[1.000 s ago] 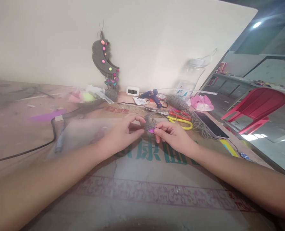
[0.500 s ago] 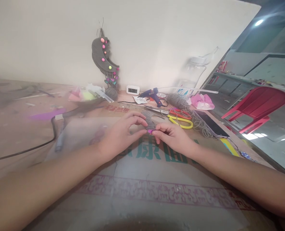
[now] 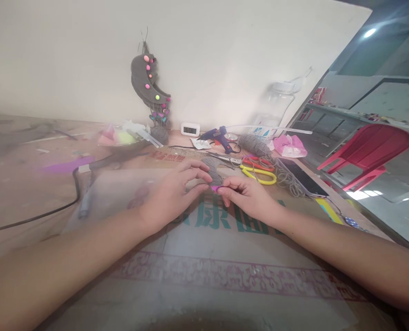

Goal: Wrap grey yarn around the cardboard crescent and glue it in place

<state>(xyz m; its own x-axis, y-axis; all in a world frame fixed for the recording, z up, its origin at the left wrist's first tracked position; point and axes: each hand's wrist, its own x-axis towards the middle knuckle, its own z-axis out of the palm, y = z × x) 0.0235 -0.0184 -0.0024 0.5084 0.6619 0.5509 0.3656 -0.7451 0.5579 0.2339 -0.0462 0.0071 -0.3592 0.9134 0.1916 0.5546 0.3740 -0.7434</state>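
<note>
Between my hands is a small piece wrapped in grey yarn (image 3: pixel 212 171), with a bit of bright purple showing at its lower edge. My left hand (image 3: pixel 181 191) grips its left side between thumb and fingers. On its lower right, my right hand (image 3: pixel 247 195) pinches the edge near the purple part. Just beyond lie scissors with yellow and red handles (image 3: pixel 259 175), and a strand of grey yarn crosses them. A loose heap of grey yarn (image 3: pixel 290 179) rests to the right of the scissors.
A blue glue gun (image 3: pixel 220 138) lies before a small white clock (image 3: pixel 191 129). A clear jar (image 3: pixel 276 108) and a phone (image 3: pixel 302 177) are at right. A grey crescent ornament (image 3: pixel 145 78) hangs on the wall. A black cable (image 3: pixel 76 188) runs along the left.
Both hands keep their hold on the yarn-wrapped piece, with barely any movement. The whole view has shifted very slightly.
</note>
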